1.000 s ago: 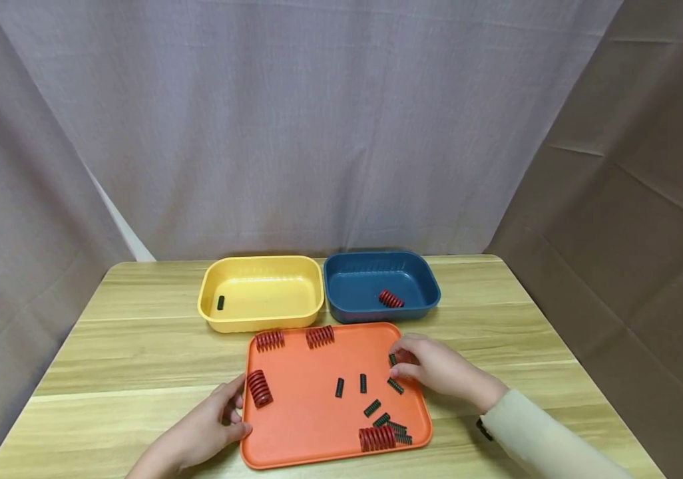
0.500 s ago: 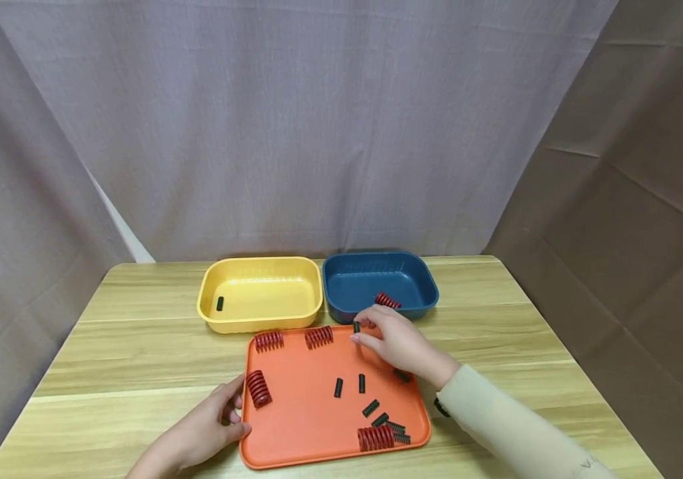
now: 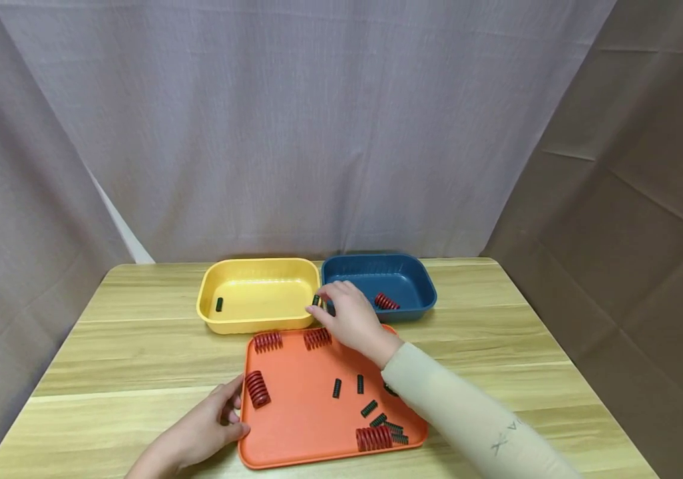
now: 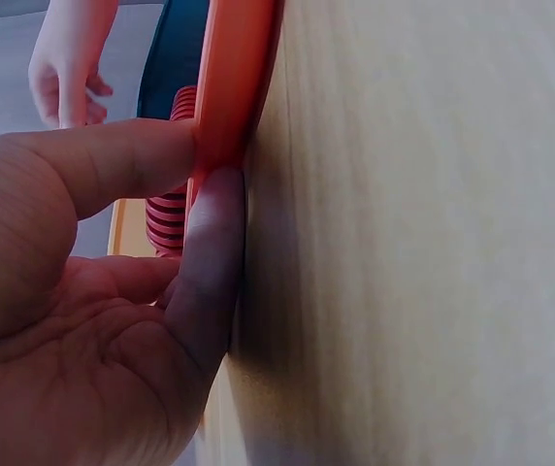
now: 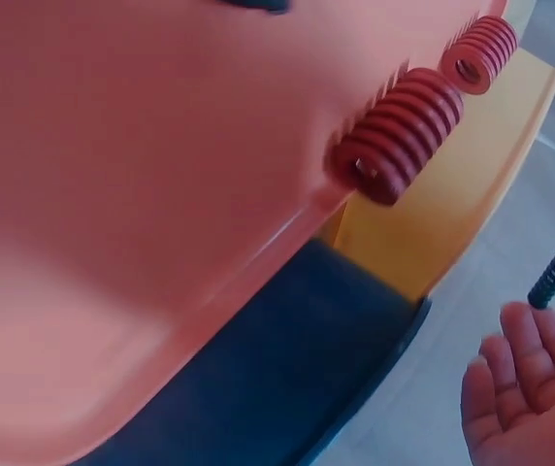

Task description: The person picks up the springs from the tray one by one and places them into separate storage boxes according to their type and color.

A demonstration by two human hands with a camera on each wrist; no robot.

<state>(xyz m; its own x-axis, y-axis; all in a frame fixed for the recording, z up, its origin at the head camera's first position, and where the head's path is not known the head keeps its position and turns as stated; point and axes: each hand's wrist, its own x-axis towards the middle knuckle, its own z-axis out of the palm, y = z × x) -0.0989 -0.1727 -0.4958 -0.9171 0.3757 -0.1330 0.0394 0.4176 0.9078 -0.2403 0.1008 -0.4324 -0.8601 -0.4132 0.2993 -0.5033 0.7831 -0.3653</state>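
My right hand [image 3: 353, 319] pinches a small dark spring [image 3: 315, 300] between thumb and fingers, over the right rim of the yellow bin [image 3: 257, 326]; the right wrist view shows that spring [image 5: 549, 278] held at the fingertips [image 5: 525, 316]. With thumb and fingers, my left hand [image 3: 200, 429] grips the left edge of the orange tray [image 3: 299, 412]; the left wrist view shows the tray's rim [image 4: 229, 87] pinched. On the tray lie several small dark springs [image 3: 360, 384] and large red springs, one [image 3: 257, 389] by the left hand, another [image 3: 374, 438] near the front edge.
The blue bin [image 3: 377, 264] stands right of the yellow one, with a red spring [image 3: 386, 301] inside. One dark spring [image 3: 219, 304] lies in the yellow bin. Both bins are just behind the tray, and a grey curtain [image 3: 293, 133] hangs behind the table.
My right hand has moved left and away from me, from the tray's right side to the yellow bin's right rim, carrying the dark spring. My left hand keeps its grip on the tray.
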